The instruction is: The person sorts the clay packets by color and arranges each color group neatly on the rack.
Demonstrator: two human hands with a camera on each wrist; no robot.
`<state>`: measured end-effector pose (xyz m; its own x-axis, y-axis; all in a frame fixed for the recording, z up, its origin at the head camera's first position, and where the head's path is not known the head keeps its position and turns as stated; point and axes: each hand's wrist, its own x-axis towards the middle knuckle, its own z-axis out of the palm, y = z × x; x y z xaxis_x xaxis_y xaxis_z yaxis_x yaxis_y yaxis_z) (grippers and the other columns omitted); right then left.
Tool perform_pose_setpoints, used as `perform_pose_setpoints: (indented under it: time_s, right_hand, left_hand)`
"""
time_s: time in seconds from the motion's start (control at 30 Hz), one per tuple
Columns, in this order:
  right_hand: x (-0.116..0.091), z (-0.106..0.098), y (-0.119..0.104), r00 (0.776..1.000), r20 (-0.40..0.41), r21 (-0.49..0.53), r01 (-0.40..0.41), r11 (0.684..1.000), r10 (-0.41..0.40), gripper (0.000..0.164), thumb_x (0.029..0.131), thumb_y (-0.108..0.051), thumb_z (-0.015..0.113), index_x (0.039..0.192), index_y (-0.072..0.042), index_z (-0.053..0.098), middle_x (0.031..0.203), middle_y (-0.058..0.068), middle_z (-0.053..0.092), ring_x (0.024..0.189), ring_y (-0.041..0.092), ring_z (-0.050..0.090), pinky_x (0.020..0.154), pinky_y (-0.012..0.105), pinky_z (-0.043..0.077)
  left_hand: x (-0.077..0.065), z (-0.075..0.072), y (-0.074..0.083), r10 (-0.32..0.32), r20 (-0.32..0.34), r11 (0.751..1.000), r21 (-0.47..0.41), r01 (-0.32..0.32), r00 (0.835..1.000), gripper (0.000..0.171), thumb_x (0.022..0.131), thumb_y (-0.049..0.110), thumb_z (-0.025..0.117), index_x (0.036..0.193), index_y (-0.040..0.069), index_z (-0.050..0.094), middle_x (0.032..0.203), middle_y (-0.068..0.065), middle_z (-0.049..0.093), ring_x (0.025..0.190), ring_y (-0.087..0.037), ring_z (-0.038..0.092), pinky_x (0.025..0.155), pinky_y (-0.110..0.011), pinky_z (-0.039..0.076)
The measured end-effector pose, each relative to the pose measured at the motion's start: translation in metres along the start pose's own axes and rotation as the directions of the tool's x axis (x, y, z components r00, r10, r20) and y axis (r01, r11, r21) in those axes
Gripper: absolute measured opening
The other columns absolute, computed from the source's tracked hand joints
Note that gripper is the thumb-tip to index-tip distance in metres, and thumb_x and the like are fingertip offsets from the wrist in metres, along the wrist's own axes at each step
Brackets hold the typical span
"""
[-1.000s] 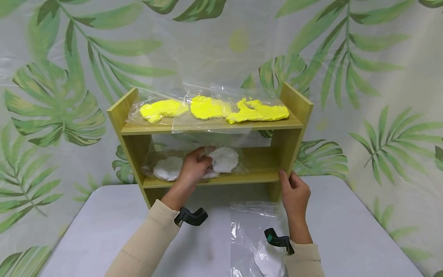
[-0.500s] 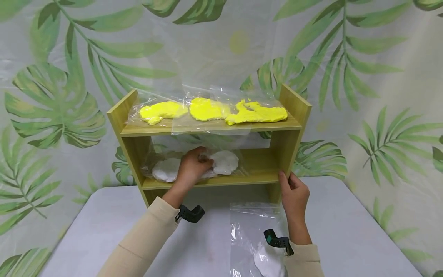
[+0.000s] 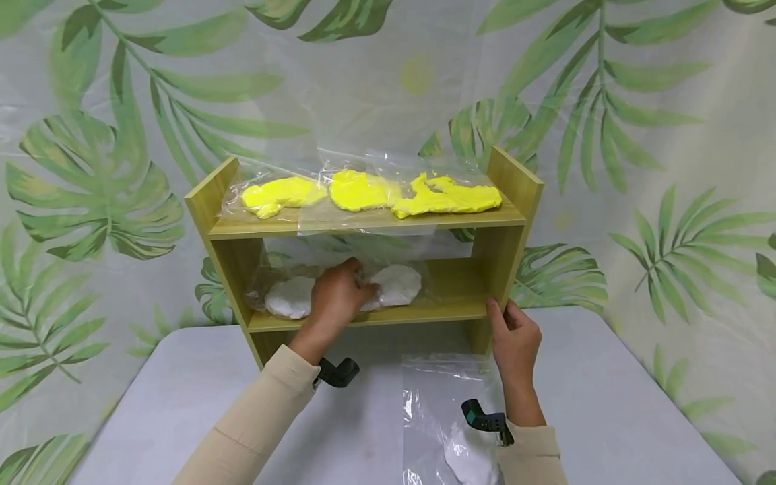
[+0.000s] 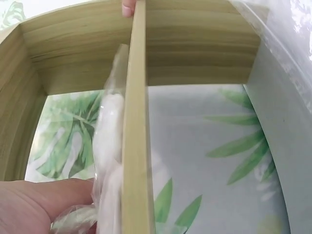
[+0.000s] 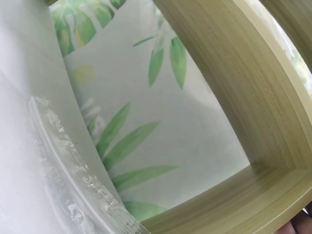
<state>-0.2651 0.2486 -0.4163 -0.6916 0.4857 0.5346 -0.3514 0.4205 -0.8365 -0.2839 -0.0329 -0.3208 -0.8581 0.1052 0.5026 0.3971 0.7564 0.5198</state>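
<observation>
On the middle board of the wooden shelf (image 3: pixel 445 308), my left hand (image 3: pixel 341 291) pinches a clear zip bag holding a flat white lump (image 3: pixel 397 285). In the left wrist view its thumb (image 4: pixel 63 195) lies against the bagged white lump (image 4: pixel 109 131), which sits along the board. Another bagged white lump (image 3: pixel 289 297) is left of this hand, partly covered by it. My right hand (image 3: pixel 517 340) grips the front edge of the shelf's right side panel, thumb in front. Only its fingertips (image 5: pixel 297 225) show in the right wrist view.
Several yellow lumps (image 3: pixel 358 190) in clear bags lie along the top board. On the white table (image 3: pixel 612 404), a clear bag (image 3: pixel 427 397) with a white lump (image 3: pixel 469 455) lies in front of the shelf. A leaf-patterned cloth (image 3: pixel 667 155) hangs behind.
The bagged white lump by my left hand has shifted slightly down and right, and that hand has moved a little with it. My right hand keeps its grip on the side panel.
</observation>
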Motion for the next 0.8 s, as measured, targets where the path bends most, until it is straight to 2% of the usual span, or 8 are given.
perform_pose_setpoints:
  time_s: [0.1,0.2,0.37,0.5,0.63,0.8]
  right_hand:
    - [0.001,0.001,0.000,1.000,-0.002,-0.003,-0.004,1.000,0.004,0.032,0.092,-0.031,0.066,0.110,-0.005,0.073,0.094,0.015,0.072,0.075,-0.015,0.059,0.063,0.006,0.046]
    - [0.001,0.001,0.000,1.000,-0.001,-0.007,-0.012,1.000,0.012,0.032,0.091,-0.032,0.067,0.109,-0.006,0.074,0.094,0.014,0.073,0.075,-0.015,0.059,0.063,0.007,0.046]
    - [0.000,-0.001,0.001,1.000,-0.002,-0.011,-0.029,1.000,0.029,0.034,0.091,-0.033,0.067,0.112,-0.006,0.073,0.097,0.015,0.072,0.076,-0.014,0.058,0.064,0.006,0.046]
    - [-0.001,0.000,0.003,0.999,0.000,0.002,-0.038,0.999,0.038,0.034,0.091,-0.032,0.066,0.112,-0.005,0.073,0.097,0.015,0.072,0.076,-0.014,0.059,0.064,0.006,0.046]
    - [-0.001,0.001,0.003,0.999,-0.002,0.001,-0.035,0.999,0.035,0.034,0.092,-0.033,0.066,0.112,-0.007,0.073,0.098,0.013,0.072,0.077,-0.012,0.060,0.065,0.007,0.047]
    - [0.000,0.001,0.001,1.000,-0.006,-0.009,-0.031,0.999,0.031,0.035,0.091,-0.035,0.066,0.112,-0.009,0.073,0.098,0.010,0.073,0.078,-0.010,0.061,0.065,0.007,0.047]
  left_hand:
    - [-0.001,-0.001,0.001,-0.033,-0.021,0.998,0.058,0.034,0.999,0.037,0.079,0.029,0.078,0.101,0.003,0.063,0.081,-0.011,0.068,0.060,-0.025,0.059,0.049,-0.037,0.044]
    - [-0.002,-0.002,0.002,-0.056,-0.036,0.995,0.078,0.059,0.998,0.043,0.079,0.032,0.079,0.106,0.004,0.061,0.080,-0.011,0.067,0.056,-0.023,0.056,0.047,-0.035,0.042]
    - [-0.010,-0.005,0.007,-0.066,-0.034,0.996,0.061,0.068,0.997,0.052,0.078,0.034,0.079,0.115,0.005,0.060,0.083,-0.007,0.063,0.057,-0.020,0.054,0.050,-0.035,0.043]
    - [-0.026,-0.010,0.010,-0.095,-0.018,0.995,0.009,0.095,0.995,0.054,0.078,0.033,0.079,0.121,0.006,0.059,0.086,-0.006,0.064,0.064,-0.021,0.057,0.057,-0.037,0.046]
    - [-0.043,-0.014,0.011,-0.081,-0.028,0.996,-0.038,0.080,0.996,0.052,0.079,0.030,0.080,0.119,0.006,0.059,0.086,-0.004,0.063,0.064,-0.016,0.057,0.059,-0.036,0.046]
    - [-0.066,-0.019,0.017,-0.093,0.009,0.987,-0.128,0.094,0.996,0.049,0.080,0.026,0.080,0.120,0.009,0.058,0.087,0.000,0.063,0.059,-0.008,0.055,0.056,-0.032,0.045]
